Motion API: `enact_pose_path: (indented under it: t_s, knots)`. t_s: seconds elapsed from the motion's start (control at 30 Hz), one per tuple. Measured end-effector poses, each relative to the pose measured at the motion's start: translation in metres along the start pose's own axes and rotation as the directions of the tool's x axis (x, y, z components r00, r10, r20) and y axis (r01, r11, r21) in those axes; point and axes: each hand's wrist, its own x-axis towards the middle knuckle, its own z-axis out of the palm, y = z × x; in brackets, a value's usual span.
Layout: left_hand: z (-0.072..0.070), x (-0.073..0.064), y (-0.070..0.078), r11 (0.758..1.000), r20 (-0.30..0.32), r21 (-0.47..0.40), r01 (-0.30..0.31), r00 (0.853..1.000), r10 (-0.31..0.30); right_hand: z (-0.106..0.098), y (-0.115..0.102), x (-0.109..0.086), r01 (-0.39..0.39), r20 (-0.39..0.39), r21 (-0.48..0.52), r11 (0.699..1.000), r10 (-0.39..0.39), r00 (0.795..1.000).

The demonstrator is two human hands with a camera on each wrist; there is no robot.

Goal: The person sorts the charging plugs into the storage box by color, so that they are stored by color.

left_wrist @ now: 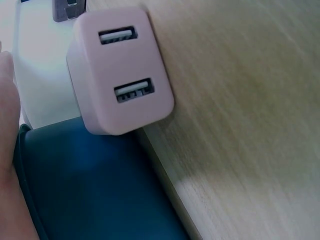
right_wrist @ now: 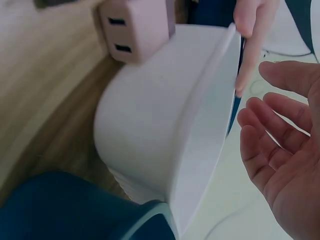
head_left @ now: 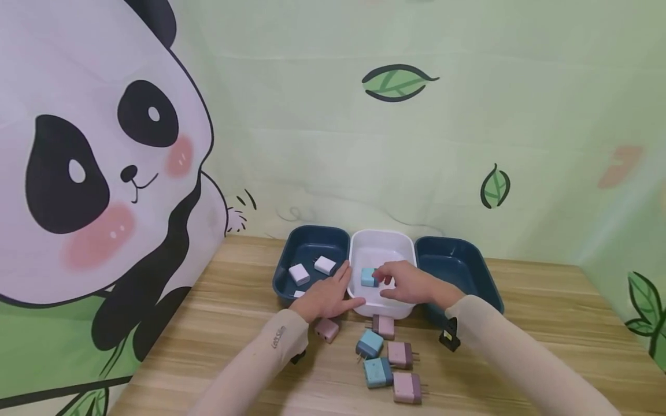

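My right hand [head_left: 408, 281] hovers over the white tray [head_left: 382, 311], its fingers loosely bent around nothing. Right at its fingertips, a light-blue USB wall charger [head_left: 368, 277] shows against the tray floor. The right wrist view has the same hand [right_wrist: 290, 145] palm-up beside the white wall, with nothing in it. My left hand [head_left: 328, 296] rests with fairly straight fingers along the adjoining rims of the white tray and the left dark-blue tray [head_left: 278, 284]. Just below that hand lies a pink charger [head_left: 328, 330], its two USB ports facing the left wrist camera.
Inside the left tray lie white chargers [head_left: 299, 274]. Another dark-blue tray [head_left: 451, 263] stands at the right. In front of the white tray, several pink chargers [head_left: 407, 387] and blue chargers [head_left: 378, 372] are scattered on the wooden table [head_left: 546, 341]. A panda-printed backdrop [head_left: 312, 144] rises behind.
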Motion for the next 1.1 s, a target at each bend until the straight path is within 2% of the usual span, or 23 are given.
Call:
enact_pose_path:
  t_s: [0.27,0.47,0.8,1.1]
  knots:
    - [-0.001,-0.001,0.000,1.000,0.013,-0.014,0.008,1.000,-0.007,0.009,-0.010,-0.028,0.012,0.034,0.011,1.000,-0.013,0.999]
    - [-0.001,-0.002,0.001,1.000,0.012,-0.022,0.010,1.000,-0.010,0.019,-0.021,-0.045,0.019,0.057,0.069,0.997,-0.023,0.998]
    - [-0.002,-0.002,0.004,0.999,0.020,-0.021,0.031,0.999,-0.031,0.043,-0.029,-0.061,0.090,0.123,0.103,0.991,-0.102,0.987]
    - [0.001,-0.001,0.002,1.000,0.007,-0.016,0.027,1.000,-0.027,0.060,-0.037,-0.065,0.115,0.205,0.009,0.993,-0.114,0.972]
